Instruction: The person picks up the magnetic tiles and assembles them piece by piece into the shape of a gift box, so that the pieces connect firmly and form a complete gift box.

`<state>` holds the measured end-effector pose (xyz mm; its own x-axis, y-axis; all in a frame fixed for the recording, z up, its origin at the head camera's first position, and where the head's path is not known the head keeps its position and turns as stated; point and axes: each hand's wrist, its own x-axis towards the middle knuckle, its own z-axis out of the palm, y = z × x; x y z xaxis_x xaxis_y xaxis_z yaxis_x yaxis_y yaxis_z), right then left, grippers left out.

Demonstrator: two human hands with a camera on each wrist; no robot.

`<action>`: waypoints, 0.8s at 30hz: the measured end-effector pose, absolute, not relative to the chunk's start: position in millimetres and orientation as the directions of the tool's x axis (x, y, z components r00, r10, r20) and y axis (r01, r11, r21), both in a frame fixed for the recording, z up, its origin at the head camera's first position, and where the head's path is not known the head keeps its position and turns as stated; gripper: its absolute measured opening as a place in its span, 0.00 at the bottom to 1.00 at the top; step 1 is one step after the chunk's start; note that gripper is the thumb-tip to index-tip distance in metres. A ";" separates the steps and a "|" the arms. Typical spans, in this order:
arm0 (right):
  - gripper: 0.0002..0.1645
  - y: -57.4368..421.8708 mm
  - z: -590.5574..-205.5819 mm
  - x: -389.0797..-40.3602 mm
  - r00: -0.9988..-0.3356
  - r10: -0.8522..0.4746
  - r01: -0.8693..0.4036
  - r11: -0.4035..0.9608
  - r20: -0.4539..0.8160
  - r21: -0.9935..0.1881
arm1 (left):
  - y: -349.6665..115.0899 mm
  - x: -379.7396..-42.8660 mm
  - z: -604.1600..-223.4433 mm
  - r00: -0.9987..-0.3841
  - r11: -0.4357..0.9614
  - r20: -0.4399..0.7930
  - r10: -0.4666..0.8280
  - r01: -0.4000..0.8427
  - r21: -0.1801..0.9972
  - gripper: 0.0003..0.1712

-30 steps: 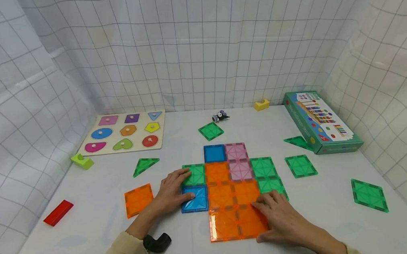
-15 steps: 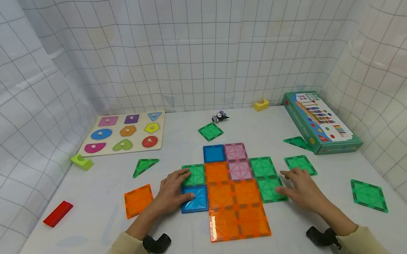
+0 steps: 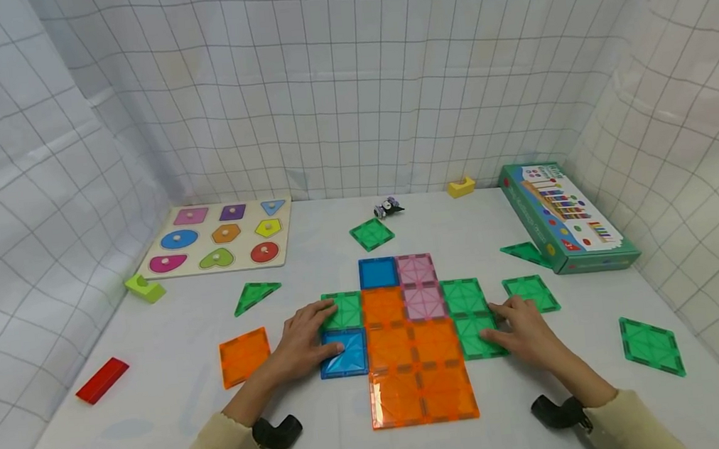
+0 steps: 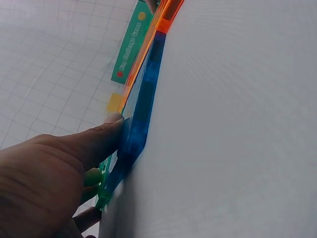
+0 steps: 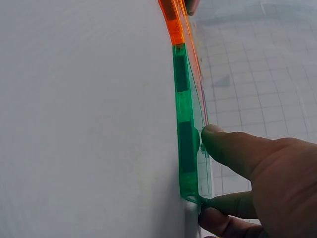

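In the head view, magnetic tiles lie flat together mid-table: a large orange tile [image 3: 419, 372], a small orange square [image 3: 384, 306], a blue square [image 3: 379, 273] and pink squares [image 3: 424, 302]. My left hand [image 3: 296, 345] rests at the left side, its fingertips on a green square [image 3: 346, 311] and its thumb on a blue square [image 4: 140, 111]. On the right, my right hand [image 3: 529, 334] pinches the lower green square [image 5: 185, 114] near its outer edge, thumb on top and fingers at the corner. Above that tile sits another green square [image 3: 465, 295], edges touching.
Loose green squares [image 3: 651, 346], green triangles [image 3: 256, 295] and an orange square [image 3: 245, 356] lie around. A red block [image 3: 102, 380] is far left. Behind stand a shape puzzle board [image 3: 219, 238], a small toy [image 3: 388, 208], a yellow block [image 3: 461, 187] and a green box [image 3: 569, 217].
My right hand has left the large orange tile, moving right and away from me to the lower green square, where its fingers have closed in on the edge. My left hand stays put.
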<state>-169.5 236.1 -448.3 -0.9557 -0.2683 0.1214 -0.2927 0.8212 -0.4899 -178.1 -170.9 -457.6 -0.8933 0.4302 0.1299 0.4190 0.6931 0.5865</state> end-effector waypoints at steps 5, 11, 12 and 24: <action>0.34 233.7 -445.7 -169.1 -0.955 -0.271 -0.290 0.781 0.118 -0.553 | -171.9 -177.6 -458.2 -0.895 0.695 0.127 0.428 0.416 0.586 0.39; 0.30 232.6 -442.1 -166.7 -0.951 -0.249 -0.307 0.739 0.181 -0.600 | -172.6 -176.8 -457.8 -0.894 0.688 0.125 0.430 0.414 0.596 0.39; 0.28 232.1 -441.7 -166.5 -0.947 -0.244 -0.321 0.735 0.209 -0.597 | -172.6 -176.7 -457.7 -0.894 0.688 0.126 0.430 0.415 0.596 0.39; 0.22 206.3 -432.6 -167.9 -0.852 -0.231 -0.515 0.527 0.470 -0.676 | -171.7 -176.7 -457.2 -0.887 0.683 0.135 0.442 0.430 0.591 0.39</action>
